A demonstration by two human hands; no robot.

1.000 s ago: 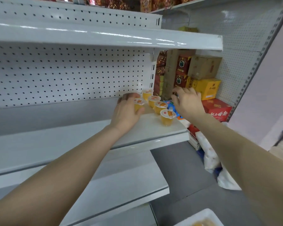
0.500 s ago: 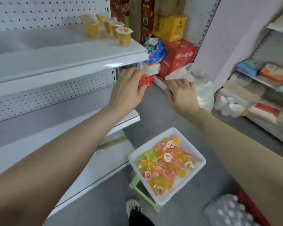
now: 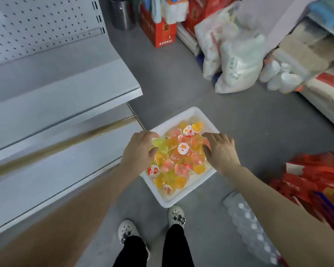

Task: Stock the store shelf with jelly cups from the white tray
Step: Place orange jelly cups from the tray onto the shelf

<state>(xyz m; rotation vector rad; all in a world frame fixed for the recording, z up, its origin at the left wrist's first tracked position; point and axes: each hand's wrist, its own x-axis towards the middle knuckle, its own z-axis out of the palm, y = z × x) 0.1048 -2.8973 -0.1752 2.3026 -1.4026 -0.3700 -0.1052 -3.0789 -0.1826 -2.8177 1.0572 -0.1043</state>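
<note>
Filling the left side is the big white shelf (image 3: 69, 87), and the part we can see has no cups on it, so I think lots of stocking is left to do. Next comes the grey floor (image 3: 258, 122), where the person stands with both shoes (image 3: 127, 231) close behind the tray (image 3: 198, 183). It sits low, just beside the shelf corner, likely so each trip from tray to shelf is short. Inside it the jelly cups (image 3: 182, 148) lie in a jumbled heap of orange, pink and green, some tipped over, some lid up. Both arms stretch down to it, one on each side, probably to grab two loads at once. The left hand (image 3: 138, 151) is over the left edge of the heap, its fingers (image 3: 150, 134) and thumb curved with a narrow gap around a green cup (image 3: 161, 144); I cannot tell if they hold it yet. The right hand (image 3: 221, 150) is over the right edge with fingers (image 3: 208, 134) bent down onto the cups, tips hidden, so I cannot tell if it holds one either. The cups look slippery and squashy, so a soft, sure pinch would be best.
</note>
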